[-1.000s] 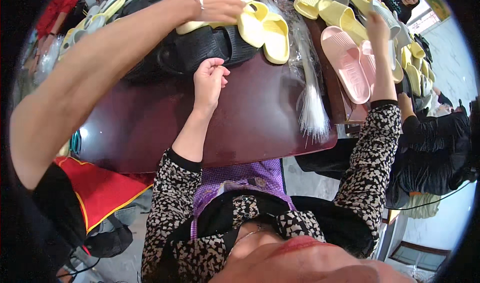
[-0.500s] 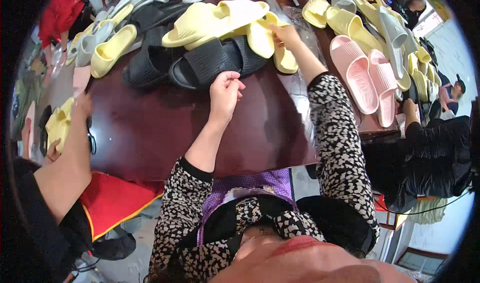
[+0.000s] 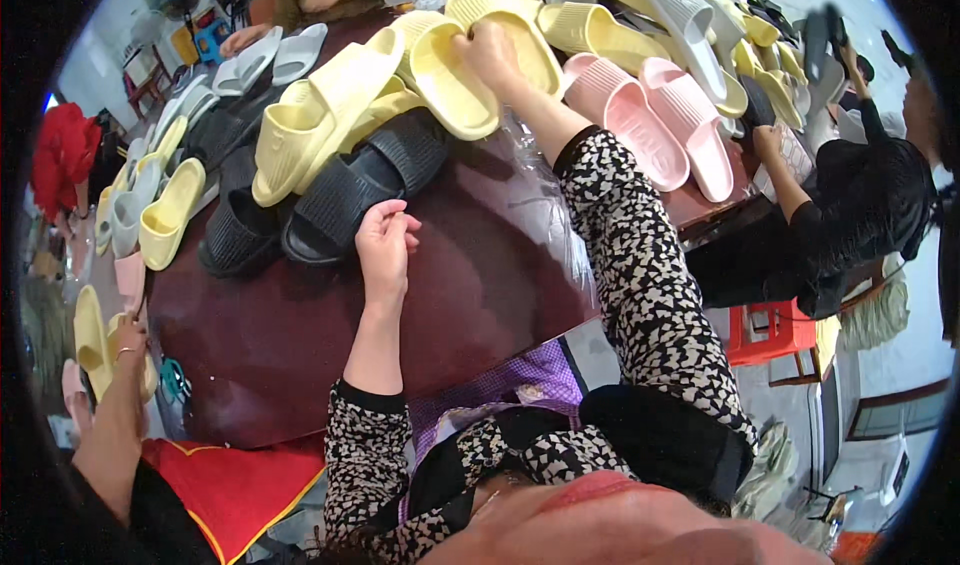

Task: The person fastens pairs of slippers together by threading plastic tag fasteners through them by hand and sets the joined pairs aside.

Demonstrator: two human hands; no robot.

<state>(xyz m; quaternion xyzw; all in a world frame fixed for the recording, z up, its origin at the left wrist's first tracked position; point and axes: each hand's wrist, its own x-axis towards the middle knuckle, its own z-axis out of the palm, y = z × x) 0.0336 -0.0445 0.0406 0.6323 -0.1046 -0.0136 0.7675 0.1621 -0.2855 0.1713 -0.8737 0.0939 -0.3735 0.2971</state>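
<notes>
My right hand (image 3: 492, 57) is closed on a pair of yellow slippers, a near one (image 3: 452, 83) and one just behind it (image 3: 520, 37), pinching them where their edges meet. My left hand (image 3: 386, 237) hangs above the table with its fingers curled in and nothing visible in them. Just beyond it lies a black slipper (image 3: 345, 203) with a ribbed strap, beside another black slipper (image 3: 240, 227). Yellow slippers (image 3: 325, 115) rest on top of the black ones. The fingertips of my right hand are partly hidden.
On the dark red table (image 3: 300, 350), pink slippers (image 3: 640, 115) lie to the right, with more yellow and grey slippers behind. Clear plastic film (image 3: 535, 200) runs along the table. Green-handled scissors (image 3: 175, 380) lie at left. Co-workers' arms reach in from left, right and the far side.
My view has swung, shifting the whole scene. My right hand has carried the yellow slippers from beside the black ones toward the pink pair. My left hand stays curled near the black slipper.
</notes>
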